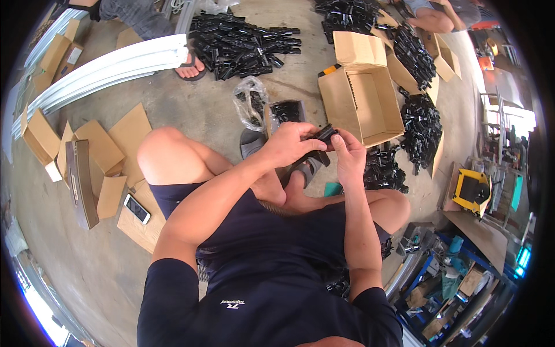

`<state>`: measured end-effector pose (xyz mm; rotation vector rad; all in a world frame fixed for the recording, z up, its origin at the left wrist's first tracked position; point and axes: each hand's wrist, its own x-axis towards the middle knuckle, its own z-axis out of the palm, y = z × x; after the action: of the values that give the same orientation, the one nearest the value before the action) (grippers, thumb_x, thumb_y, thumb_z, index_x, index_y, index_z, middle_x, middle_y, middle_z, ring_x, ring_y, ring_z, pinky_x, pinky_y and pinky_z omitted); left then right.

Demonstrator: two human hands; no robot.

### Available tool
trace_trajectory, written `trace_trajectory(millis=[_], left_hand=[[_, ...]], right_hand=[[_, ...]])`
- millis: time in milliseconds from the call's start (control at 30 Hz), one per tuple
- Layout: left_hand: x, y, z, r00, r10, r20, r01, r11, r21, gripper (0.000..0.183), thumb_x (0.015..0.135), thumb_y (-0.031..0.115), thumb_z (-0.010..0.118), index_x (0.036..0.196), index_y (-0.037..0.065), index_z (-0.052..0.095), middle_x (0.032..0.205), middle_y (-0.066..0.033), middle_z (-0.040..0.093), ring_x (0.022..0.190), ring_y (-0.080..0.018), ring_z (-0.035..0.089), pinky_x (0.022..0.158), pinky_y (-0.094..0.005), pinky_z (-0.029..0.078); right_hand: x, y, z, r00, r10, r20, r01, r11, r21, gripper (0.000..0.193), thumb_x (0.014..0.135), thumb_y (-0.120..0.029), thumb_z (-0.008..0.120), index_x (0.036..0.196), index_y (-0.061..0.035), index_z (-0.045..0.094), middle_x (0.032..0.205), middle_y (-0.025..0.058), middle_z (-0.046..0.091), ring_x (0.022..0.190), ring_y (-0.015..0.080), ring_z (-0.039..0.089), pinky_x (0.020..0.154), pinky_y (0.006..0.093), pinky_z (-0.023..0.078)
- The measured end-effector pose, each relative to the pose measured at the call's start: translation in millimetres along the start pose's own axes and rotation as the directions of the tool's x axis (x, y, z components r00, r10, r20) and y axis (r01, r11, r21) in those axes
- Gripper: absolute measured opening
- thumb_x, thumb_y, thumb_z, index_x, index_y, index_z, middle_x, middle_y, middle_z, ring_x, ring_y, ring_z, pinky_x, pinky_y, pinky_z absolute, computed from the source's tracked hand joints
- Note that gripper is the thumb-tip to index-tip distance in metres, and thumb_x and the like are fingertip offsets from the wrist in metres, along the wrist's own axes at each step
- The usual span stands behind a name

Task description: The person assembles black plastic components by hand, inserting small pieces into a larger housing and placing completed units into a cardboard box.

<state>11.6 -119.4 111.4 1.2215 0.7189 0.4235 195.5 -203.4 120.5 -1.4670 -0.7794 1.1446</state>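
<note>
In front of my crossed legs, both hands meet around a small black part (pixel 327 133), which looks like a plastic fitting; its exact kind is hard to make out. My left hand (pixel 292 143) grips it from the left, thumb laid along it. The fingertips of my right hand (pixel 350 155) pinch its right end. Just beyond my hands lie a clear plastic bag (pixel 241 88) and a small open box (pixel 300 110), each with little black pieces inside. Right of them stands an open cardboard box (pixel 378 95), its visible inside bare.
Piles of black parts (pixel 243 46) cover the floor ahead, and another heap (pixel 421 124) lies at the right. Long white rails (pixel 110 72) reach in from the left near another person's foot (pixel 191 68). A phone (pixel 137 209) rests on cardboard (pixel 130 228) at my left.
</note>
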Motion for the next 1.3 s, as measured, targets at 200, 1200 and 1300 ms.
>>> trace_trajectory(millis=[200,1200,1300], left_hand=[[1,9,-6,0.989,-0.038,0.145,0.037,0.999,0.016,0.036,0.092,0.016,0.077,0.120,-0.005,0.069,0.107,-0.0111,0.076,0.098,-0.0111,0.068,0.089,-0.0282,0.055],[-19,85,-131,0.846,0.056,-0.530,-0.448,0.615,-0.649,0.033,0.103,0.030,0.063,0.113,-0.001,0.067,0.100,-0.0151,0.073,0.088,-0.0294,0.075,0.076,-0.0410,0.065],[-19,75,-138,0.841,-0.014,-0.540,-0.449,0.540,-0.712,0.033,0.103,0.030,0.063,0.113,-0.002,0.066,0.100,-0.0158,0.072,0.089,-0.0301,0.074,0.078,-0.0423,0.065]], right_hand=[[-2,-5,-8,0.994,0.081,0.079,-0.079,0.997,-0.024,0.034,0.094,-0.008,0.075,0.122,0.0080,0.066,0.100,0.0064,0.073,0.085,0.0083,0.066,0.075,0.0218,0.055],[67,41,91,0.980,0.105,0.171,0.035,0.751,-0.659,0.024,0.091,-0.022,0.071,0.105,-0.0030,0.076,0.091,0.0189,0.075,0.084,0.0269,0.074,0.078,0.0371,0.056],[82,99,129,0.861,-0.159,0.483,0.504,0.392,-0.770,0.020,0.088,-0.019,0.069,0.098,-0.0032,0.074,0.093,0.0166,0.073,0.092,0.0300,0.070,0.080,0.0417,0.056]])
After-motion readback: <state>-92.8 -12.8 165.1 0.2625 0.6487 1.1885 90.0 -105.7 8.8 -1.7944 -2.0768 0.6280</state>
